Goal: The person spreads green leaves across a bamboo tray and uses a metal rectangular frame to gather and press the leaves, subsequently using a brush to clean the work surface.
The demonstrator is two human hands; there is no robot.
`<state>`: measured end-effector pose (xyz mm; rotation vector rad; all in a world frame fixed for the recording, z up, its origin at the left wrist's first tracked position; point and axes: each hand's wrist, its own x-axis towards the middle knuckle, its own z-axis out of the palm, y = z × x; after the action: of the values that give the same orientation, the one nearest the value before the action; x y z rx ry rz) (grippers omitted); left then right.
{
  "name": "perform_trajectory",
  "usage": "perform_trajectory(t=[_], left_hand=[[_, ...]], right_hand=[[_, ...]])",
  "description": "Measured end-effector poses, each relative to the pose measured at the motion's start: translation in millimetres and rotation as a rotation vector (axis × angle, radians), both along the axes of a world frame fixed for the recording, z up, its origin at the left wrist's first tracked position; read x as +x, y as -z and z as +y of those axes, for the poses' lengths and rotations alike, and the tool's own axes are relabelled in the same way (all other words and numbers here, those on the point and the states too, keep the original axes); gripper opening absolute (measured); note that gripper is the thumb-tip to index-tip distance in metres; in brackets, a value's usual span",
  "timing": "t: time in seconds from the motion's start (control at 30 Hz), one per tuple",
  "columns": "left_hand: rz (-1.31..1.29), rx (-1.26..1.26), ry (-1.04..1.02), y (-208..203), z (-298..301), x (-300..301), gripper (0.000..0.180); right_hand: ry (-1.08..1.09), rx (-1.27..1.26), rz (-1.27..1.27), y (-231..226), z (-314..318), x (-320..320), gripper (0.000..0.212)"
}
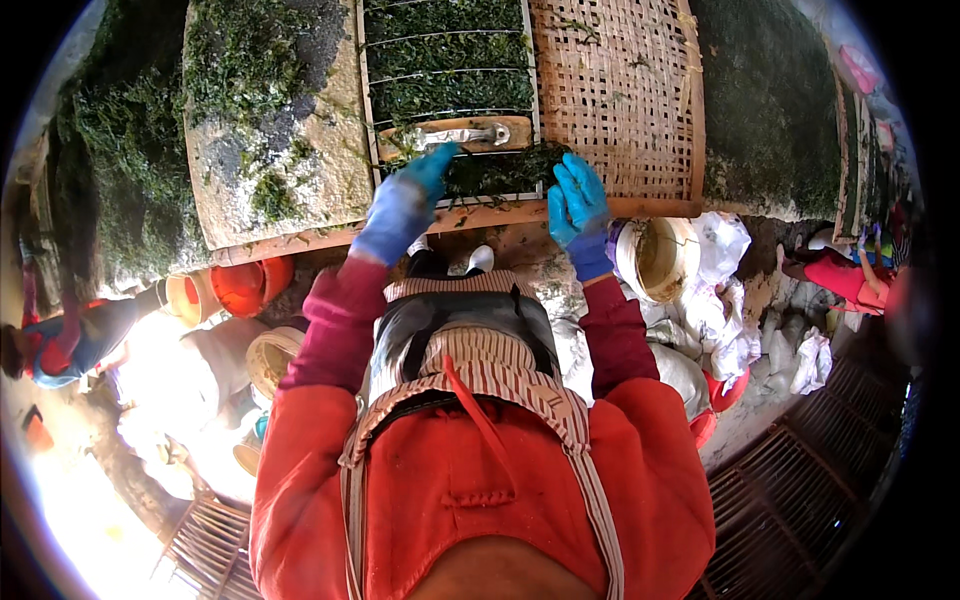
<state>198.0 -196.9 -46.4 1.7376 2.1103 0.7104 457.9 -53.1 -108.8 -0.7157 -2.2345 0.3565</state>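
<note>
Before me lies a narrow rack (530,60) with thin cross bars, filled with shredded dark green plant matter (450,95). Across its near part rests a wooden block with a metal handle (430,135). My left hand (410,195), in a blue glove, reaches to the block's near left side; its fingertips are blurred, so I cannot make out any grip. At the rack's near right corner is my right hand (577,205), also gloved in blue, fingers apart and slightly bent beside a loose green clump (500,172). Nothing shows in its palm.
A woven mat (620,100) lies to the right, a board with green scraps (280,170) to the left. Below the table edge (480,215) stand a pale bucket (665,260), a red tub (250,285) and white sacks (715,320). Other people work at both far sides.
</note>
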Motion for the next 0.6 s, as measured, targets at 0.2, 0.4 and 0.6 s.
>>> perform_trajectory(t=[0.2,0.4,0.6], left_hand=[[0.259,0.293,-0.023,-1.0,-30.7,3.3,0.048],[0.466,-0.03,0.032,26.3,-38.8,-6.1,0.046],[0.411,0.102,0.132,4.8,-18.4,29.8,0.053]], right_hand=[[-0.238,0.014,-0.095,-21.1,-31.9,-50.5,0.032],[-0.329,0.13,-0.405,-11.1,-23.2,-59.5,0.035],[-0.451,-0.021,-0.478,-10.3,-24.1,-58.1,0.039]])
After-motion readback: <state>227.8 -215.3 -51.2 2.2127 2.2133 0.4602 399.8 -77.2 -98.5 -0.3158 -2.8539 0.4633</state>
